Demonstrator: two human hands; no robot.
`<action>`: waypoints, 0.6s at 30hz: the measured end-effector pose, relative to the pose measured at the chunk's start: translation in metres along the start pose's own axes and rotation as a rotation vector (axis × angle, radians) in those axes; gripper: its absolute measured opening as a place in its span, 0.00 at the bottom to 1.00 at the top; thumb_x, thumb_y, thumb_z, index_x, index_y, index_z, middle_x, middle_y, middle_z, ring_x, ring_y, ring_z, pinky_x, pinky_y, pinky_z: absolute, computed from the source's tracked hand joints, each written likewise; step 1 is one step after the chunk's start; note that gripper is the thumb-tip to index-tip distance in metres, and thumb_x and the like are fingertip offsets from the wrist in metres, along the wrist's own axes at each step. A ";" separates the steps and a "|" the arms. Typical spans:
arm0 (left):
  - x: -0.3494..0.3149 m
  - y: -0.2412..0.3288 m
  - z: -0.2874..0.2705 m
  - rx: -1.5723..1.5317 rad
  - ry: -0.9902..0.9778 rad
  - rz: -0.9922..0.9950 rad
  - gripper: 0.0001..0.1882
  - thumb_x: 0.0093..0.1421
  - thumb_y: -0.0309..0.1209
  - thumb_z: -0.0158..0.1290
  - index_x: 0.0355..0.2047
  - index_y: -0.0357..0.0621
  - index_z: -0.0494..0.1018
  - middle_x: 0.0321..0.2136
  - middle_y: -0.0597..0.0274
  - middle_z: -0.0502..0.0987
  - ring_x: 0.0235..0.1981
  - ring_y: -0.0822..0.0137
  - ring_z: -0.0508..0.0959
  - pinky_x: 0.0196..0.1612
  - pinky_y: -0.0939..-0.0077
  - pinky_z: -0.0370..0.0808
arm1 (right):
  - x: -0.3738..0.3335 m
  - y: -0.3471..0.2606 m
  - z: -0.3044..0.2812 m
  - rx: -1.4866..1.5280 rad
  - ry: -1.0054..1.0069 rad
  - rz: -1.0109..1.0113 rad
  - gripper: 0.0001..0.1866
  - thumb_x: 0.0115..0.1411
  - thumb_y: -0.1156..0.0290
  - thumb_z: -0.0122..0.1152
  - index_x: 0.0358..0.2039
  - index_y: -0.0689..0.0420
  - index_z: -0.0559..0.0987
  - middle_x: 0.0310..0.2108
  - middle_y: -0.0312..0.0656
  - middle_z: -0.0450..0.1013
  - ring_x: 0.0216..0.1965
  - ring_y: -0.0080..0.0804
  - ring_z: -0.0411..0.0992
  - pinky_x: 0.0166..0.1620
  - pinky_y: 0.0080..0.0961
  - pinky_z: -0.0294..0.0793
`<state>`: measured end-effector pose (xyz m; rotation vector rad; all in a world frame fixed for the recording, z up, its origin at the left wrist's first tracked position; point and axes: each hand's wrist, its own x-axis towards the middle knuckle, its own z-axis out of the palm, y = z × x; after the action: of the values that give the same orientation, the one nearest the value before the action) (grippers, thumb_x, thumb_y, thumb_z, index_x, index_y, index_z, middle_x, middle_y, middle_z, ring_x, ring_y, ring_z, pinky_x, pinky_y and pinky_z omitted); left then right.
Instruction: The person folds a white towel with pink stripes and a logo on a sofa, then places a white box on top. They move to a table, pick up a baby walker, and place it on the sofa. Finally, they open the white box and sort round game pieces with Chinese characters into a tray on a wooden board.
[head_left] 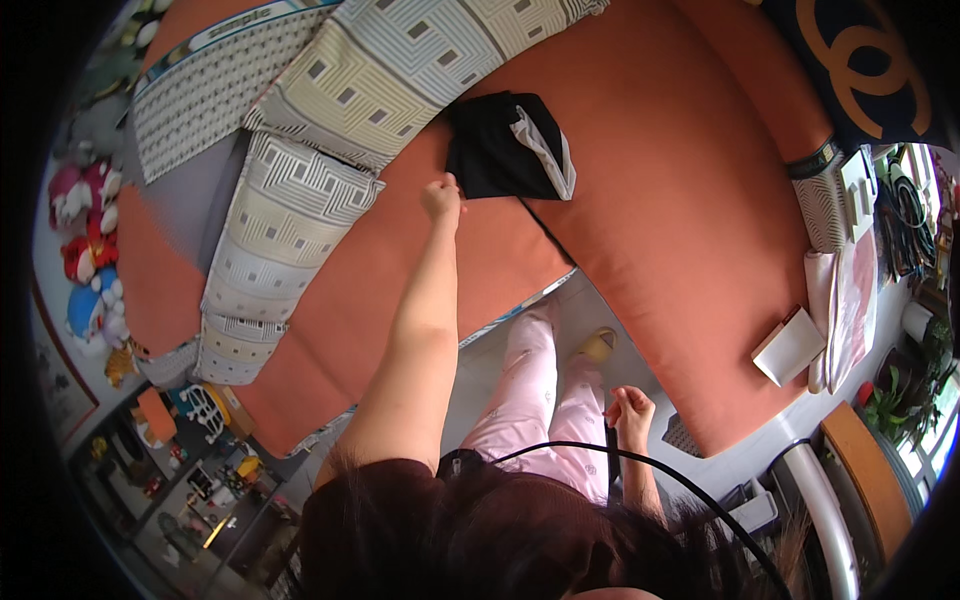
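A folded black cloth with a light grey strip along its right side lies on the orange sofa, beside a patterned cushion. My left arm stretches forward, and my left hand is closed at the cloth's near left corner, pinching it. Lower down, to the right of my pink trouser legs, hangs my right hand with its fingers curled in. A narrow dark strap runs beneath that hand; whether the fingers hold it, I cannot tell.
Patterned cushions line the sofa's left and far sides. A dark pillow, a white box and folded pink cloth lie on the right. Soft toys sit far left. A black cable arcs before me.
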<state>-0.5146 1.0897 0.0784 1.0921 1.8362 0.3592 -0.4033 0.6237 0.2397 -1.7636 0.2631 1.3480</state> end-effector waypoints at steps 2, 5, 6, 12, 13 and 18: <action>0.027 0.008 0.005 0.038 0.083 -0.008 0.07 0.57 0.25 0.50 0.24 0.34 0.73 0.10 0.61 0.71 0.08 0.63 0.72 0.19 0.73 0.73 | 0.006 -0.034 0.014 -0.001 -0.038 0.058 0.15 0.65 0.68 0.46 0.42 0.69 0.70 0.15 0.38 0.70 0.17 0.23 0.68 0.25 0.18 0.70; 0.089 -0.036 -0.008 0.366 0.456 0.306 0.18 0.50 0.32 0.61 0.34 0.30 0.70 0.27 0.48 0.76 0.28 0.52 0.77 0.35 0.63 0.75 | 0.017 -0.077 0.046 0.037 -0.043 -0.007 0.20 0.67 0.64 0.43 0.47 0.69 0.70 0.17 0.40 0.71 0.19 0.24 0.69 0.30 0.19 0.69; 0.084 -0.027 0.012 0.511 0.570 0.475 0.21 0.49 0.33 0.62 0.37 0.30 0.70 0.31 0.45 0.76 0.33 0.50 0.77 0.39 0.62 0.75 | 0.024 -0.076 0.046 0.039 0.002 -0.028 0.20 0.66 0.64 0.43 0.47 0.69 0.70 0.18 0.41 0.72 0.20 0.24 0.70 0.30 0.19 0.69; 0.085 0.006 0.044 0.385 -0.041 0.191 0.22 0.43 0.34 0.63 0.32 0.27 0.73 0.34 0.39 0.76 0.39 0.46 0.76 0.42 0.61 0.71 | 0.033 -0.067 0.039 0.155 0.152 -0.077 0.13 0.65 0.71 0.45 0.42 0.66 0.73 0.24 0.40 0.73 0.25 0.23 0.71 0.32 0.20 0.71; 0.097 -0.002 0.034 0.315 0.027 0.296 0.20 0.43 0.32 0.62 0.31 0.27 0.72 0.31 0.43 0.77 0.36 0.50 0.77 0.40 0.62 0.72 | 0.035 -0.069 0.037 0.189 0.138 -0.086 0.12 0.65 0.71 0.46 0.42 0.66 0.74 0.25 0.39 0.73 0.27 0.23 0.71 0.33 0.20 0.71; -0.032 0.109 0.024 -0.191 -0.472 0.315 0.16 0.52 0.18 0.53 0.43 0.30 0.68 0.41 0.57 0.73 0.38 0.68 0.74 0.43 0.73 0.72 | 0.006 -0.075 0.009 0.255 0.174 -0.085 0.12 0.64 0.70 0.48 0.40 0.65 0.74 0.25 0.39 0.73 0.29 0.23 0.71 0.34 0.19 0.71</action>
<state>-0.4320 1.1204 0.1534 1.2128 1.1939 0.4091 -0.3599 0.6767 0.2722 -1.6577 0.4313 1.0528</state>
